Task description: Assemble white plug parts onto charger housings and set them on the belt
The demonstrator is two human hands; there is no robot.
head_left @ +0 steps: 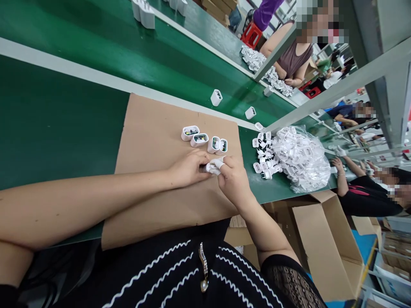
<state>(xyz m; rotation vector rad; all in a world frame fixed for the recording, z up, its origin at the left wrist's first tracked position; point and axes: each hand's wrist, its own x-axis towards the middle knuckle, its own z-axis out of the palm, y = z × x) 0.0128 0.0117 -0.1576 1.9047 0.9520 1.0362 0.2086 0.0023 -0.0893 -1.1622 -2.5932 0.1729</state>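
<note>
My left hand (pixel 192 168) is closed around a small white charger housing (pixel 209 168), mostly covered by the fingers. From the other side my right hand (pixel 235 179), with white coverings on some fingertips, pinches at the same piece. Just beyond the hands, several open white charger housings (pixel 199 140) stand upright on a cardboard sheet (pixel 154 128). Circuit boards show inside them. To the right of my right hand lie loose white plug caps (pixel 263 166) with prongs, beside a clear plastic bag of plug caps (pixel 300 158).
Two white housings (pixel 216 98) stand on the green conveyor belt (pixel 180 72) past a pale rail. A metal post (pixel 340 90) slants across the right. An open cardboard box (pixel 327 244) sits at lower right. Co-workers sit across the belt and at far right.
</note>
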